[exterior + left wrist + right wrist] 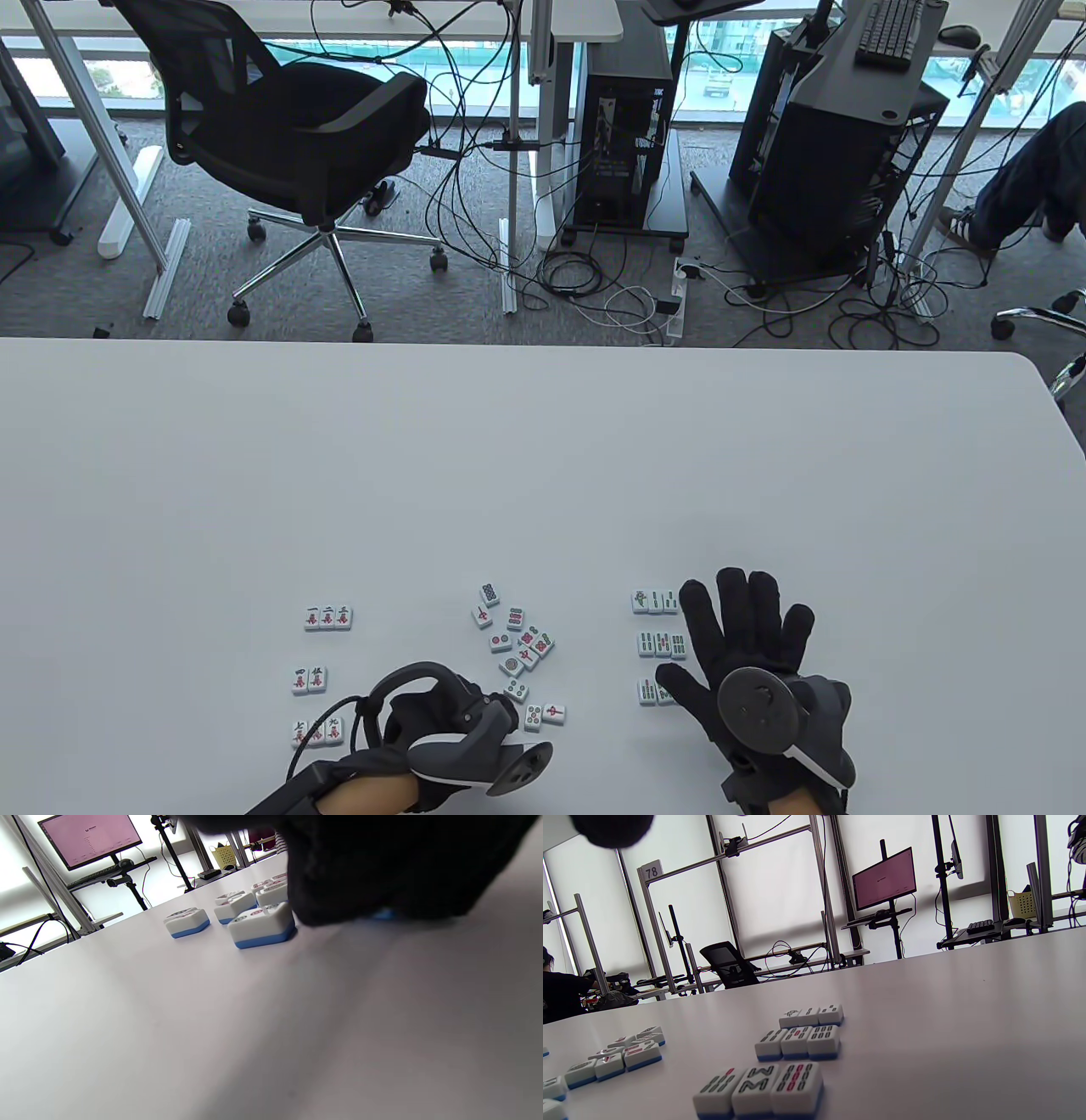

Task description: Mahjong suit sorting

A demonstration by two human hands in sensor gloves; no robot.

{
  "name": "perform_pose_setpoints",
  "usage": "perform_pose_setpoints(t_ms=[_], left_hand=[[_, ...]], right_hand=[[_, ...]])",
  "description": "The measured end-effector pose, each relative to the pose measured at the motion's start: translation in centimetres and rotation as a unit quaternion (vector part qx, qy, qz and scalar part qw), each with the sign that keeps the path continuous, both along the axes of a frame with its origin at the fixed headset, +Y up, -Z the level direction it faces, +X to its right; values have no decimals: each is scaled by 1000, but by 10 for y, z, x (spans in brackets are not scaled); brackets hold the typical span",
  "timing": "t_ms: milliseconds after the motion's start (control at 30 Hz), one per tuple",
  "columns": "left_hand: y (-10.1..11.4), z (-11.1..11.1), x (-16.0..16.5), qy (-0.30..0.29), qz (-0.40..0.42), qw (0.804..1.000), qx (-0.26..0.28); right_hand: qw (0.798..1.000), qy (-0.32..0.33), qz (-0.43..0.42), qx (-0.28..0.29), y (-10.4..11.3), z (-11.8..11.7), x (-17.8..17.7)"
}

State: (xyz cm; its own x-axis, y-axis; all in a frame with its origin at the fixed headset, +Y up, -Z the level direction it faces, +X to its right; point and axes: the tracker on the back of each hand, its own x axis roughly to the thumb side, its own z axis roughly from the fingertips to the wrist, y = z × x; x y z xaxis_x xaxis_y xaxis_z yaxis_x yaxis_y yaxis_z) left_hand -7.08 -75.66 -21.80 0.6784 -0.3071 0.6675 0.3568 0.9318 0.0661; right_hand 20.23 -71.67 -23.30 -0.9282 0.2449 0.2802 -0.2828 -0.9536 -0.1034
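Currently we record the white table (543, 475) filling the lower half of the table view, with mahjong tiles laid face up along its bottom portion. At lower left, the character tiles (327, 618) sit in three short rows, one above another. In the lower centre lies a loose unsorted cluster (517, 645) of mixed tiles, with a pair of tiles (544, 716) just below it. To the right of centre, the bamboo tiles (657, 644) stand in three rows of three; the right wrist view confirms them side by side and touching (797, 1041).

We note the right hand (747, 662) lying flat with fingers spread straight, holding nothing; its fingers and thumb overlap the right ends of the bamboo rows. The left hand (441, 722) sits at the bottom edge beside the pair of tiles, mostly hidden under its tracker. In the left wrist view, its glove (382, 861) hangs just above the table beside a blue-backed tile (262, 926); we cannot tell whether it grips anything.
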Motion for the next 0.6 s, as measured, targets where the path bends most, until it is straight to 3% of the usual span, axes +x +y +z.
perform_pose_setpoints(t_ms=[100,233,333,600], left_hand=[[21,-10,-18,29,35,999,-9],[55,-27,-57,89,44,995,21],[64,-38,-89,144,49,988,24],[26,-50,-144,234,36,972,-11]], right_hand=[[1000,0,-2,2,0,0,0],[1000,-1,-4,2,0,0,1],[1000,-1,-4,2,0,0,1],[1000,-2,2,1,0,0,0]])
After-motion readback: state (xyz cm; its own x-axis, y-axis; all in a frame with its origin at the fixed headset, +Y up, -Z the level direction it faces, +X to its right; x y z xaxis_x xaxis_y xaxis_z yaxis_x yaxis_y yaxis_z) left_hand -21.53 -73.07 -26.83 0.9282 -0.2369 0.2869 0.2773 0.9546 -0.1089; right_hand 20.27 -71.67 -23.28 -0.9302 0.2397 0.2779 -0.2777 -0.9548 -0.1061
